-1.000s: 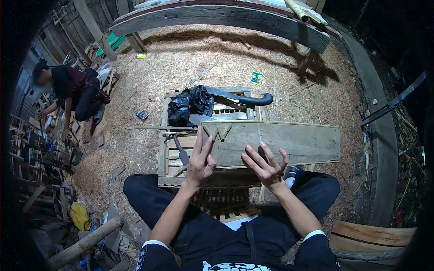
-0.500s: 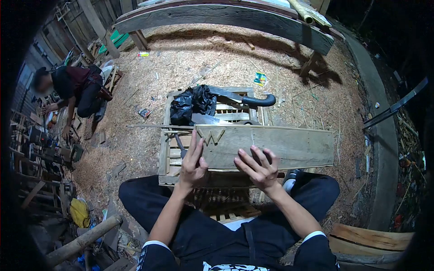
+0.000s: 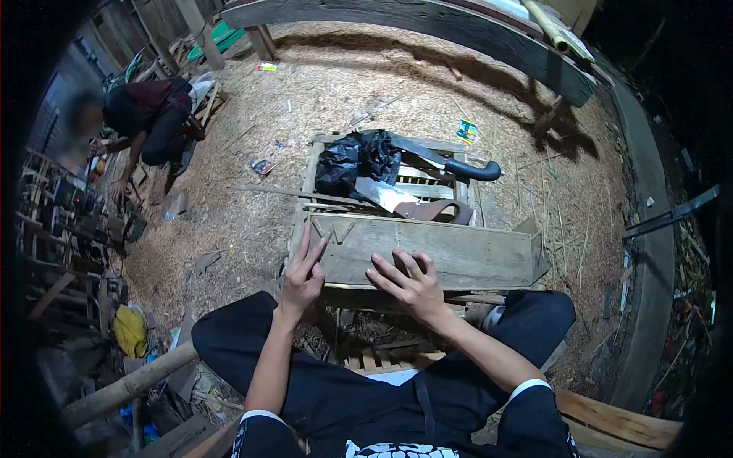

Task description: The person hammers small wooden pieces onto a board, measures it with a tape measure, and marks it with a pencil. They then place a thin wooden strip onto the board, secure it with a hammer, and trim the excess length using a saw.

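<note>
A long weathered wooden plank (image 3: 458,256) lies across a slatted wooden crate (image 3: 305,183) in front of my knees. Small thin strips form a W shape (image 3: 333,229) at the plank's left end. My left hand (image 3: 303,276) rests at the plank's near left corner, fingers stretched up beside the W. My right hand (image 3: 411,282) lies flat on the plank's near edge with fingers spread. Neither hand grips anything.
On the crate lie a black plastic bag (image 3: 357,159), a curved-handled blade (image 3: 450,162) and a brown piece (image 3: 435,210). Sawdust covers the ground. Another person (image 3: 141,114) crouches at far left among stacked wooden parts. A heavy beam (image 3: 427,30) spans the back.
The plank has come closer and lower toward me, now lying flatter on the crate. Both hands lowered with it, the right hand settling flat on it. The view shifted so the crate sits further right.
</note>
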Available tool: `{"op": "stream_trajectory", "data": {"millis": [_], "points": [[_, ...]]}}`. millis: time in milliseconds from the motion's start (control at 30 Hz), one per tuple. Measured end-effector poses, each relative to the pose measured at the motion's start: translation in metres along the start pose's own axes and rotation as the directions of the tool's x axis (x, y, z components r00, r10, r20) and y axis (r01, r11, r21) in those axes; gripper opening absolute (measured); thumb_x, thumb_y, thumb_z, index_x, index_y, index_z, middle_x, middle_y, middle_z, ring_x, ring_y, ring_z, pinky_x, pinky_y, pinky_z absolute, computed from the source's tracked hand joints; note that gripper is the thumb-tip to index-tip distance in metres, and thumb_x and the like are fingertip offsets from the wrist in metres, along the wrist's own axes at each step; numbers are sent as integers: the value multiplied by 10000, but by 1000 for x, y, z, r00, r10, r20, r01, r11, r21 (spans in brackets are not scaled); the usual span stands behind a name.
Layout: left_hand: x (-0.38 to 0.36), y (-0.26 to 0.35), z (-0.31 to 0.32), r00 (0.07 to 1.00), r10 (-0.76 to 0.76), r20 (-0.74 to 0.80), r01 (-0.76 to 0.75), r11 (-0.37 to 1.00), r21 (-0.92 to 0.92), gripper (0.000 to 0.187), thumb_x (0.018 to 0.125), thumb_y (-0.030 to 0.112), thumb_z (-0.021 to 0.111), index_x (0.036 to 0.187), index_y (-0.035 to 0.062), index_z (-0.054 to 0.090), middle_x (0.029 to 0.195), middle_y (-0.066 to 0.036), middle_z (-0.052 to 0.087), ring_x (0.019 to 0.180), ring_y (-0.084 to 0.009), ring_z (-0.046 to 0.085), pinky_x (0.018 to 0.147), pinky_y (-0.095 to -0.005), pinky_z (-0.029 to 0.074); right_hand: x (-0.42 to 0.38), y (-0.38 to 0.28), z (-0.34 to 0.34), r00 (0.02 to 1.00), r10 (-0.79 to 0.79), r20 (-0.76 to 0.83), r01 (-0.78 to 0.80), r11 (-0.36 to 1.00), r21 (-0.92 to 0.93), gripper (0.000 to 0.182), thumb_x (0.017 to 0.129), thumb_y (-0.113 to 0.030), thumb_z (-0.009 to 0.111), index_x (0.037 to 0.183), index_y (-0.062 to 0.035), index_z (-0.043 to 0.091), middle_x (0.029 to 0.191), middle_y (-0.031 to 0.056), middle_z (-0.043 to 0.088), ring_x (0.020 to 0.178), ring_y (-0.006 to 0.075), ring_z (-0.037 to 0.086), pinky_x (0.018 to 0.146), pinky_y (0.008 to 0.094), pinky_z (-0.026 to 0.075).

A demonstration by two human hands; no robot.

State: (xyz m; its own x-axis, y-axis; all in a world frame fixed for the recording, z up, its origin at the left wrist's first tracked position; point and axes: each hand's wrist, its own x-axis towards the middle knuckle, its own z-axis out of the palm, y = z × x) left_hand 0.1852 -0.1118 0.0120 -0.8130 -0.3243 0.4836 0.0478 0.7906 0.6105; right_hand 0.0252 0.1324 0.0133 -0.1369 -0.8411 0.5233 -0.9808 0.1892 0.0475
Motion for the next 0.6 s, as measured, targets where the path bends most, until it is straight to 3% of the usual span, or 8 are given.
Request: {"op": "stream_trajectory", "data": {"millis": [133,233,267,333,367,433,600], "points": [[4,5,-9,993,-102,59,103,995,-7,512,927,30,592,1437,11,636,1667,-258,398,1446,-457,516,1132,-457,495,4,-3,1,999,-9,34,10,1000,-10,518,948,-228,621,1463,-289,619,1536,-32,600,1293,241,580,1031,471,440],[11,21,-11,993,-3,118,-43,922,384,801,856,422,828,1542,109,559,1694,-224,364,1561,-414,362,1270,-580,270,1,-2,4,999,-3,38,4,1000,-10,518,947,-233,621,1462,-292,619,1538,-21,596,1302,246,578,1039,476,439],[13,27,-11,992,3,124,-50,923,381,801,856,422,828,1542,109,559,1694,-224,364,1561,-414,362,1270,-580,270,-1,-2,6,999,-19,49,20,999,-28,515,934,-249,632,1446,-301,636,1541,-31,594,1309,245,578,1038,475,436],[15,39,-9,989,-2,147,-42,953,299,1042,723,584,883,1592,153,502,1704,-209,348,1597,-399,286,1291,-616,167,-3,-1,5,998,-24,63,27,998,-49,511,920,-265,643,1429,-311,653,1545,-41,592,1317,244,578,1036,474,432],[15,40,-6,988,1,152,-47,954,296,1042,723,584,883,1592,153,502,1704,-209,348,1597,-399,286,1291,-616,167,-4,-1,5,997,-26,72,29,999,-32,508,919,-260,643,1425,-297,656,1534,-35,600,1326,245,577,1042,471,431],[12,36,3,935,37,354,-138,954,264,1100,694,602,889,1613,163,472,1711,-206,330,1594,-409,284,1294,-599,184,-5,1,3,996,-30,81,31,999,-14,504,918,-255,642,1420,-283,659,1523,-29,607,1336,246,576,1048,468,430],[43,48,14,869,36,494,-194,942,273,1255,583,421,961,1667,224,359,1709,-237,293,1590,-445,261,1309,-609,148,-5,6,-1,996,-76,56,72,996,57,495,901,-237,662,1397,-229,669,1479,-7,632,1339,263,587,1045,481,451]]}}
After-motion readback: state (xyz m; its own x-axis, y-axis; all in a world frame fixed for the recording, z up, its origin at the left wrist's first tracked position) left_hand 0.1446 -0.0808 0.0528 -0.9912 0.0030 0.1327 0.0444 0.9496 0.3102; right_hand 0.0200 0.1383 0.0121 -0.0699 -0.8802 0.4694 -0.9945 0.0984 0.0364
